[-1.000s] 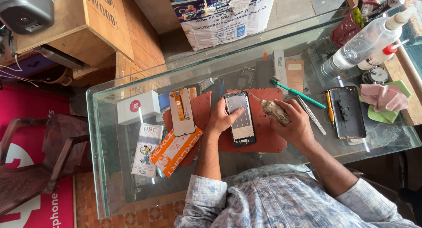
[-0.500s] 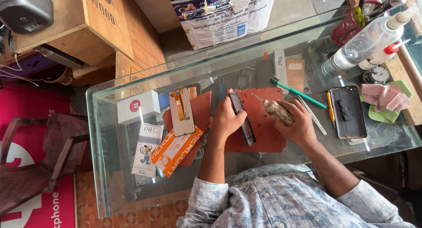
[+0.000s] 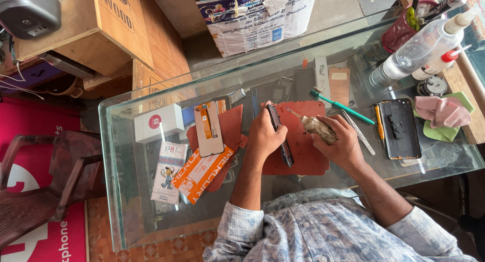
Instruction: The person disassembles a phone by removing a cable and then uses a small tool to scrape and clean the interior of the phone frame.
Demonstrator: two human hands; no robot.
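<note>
Glossy clear glass table (image 3: 131,201), matt red rubbery mat (image 3: 308,156), raw wooden crate (image 3: 96,24), soft pink cloth (image 3: 442,113)

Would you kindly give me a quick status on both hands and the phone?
Left hand grips phone, tilted on edge over red mat. Right hand holds taped tube, nozzle toward phone. Nothing between them.

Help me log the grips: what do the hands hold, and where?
Left hand holds a phone on edge by its long side; right hand grips a glue tube around its body.
</note>
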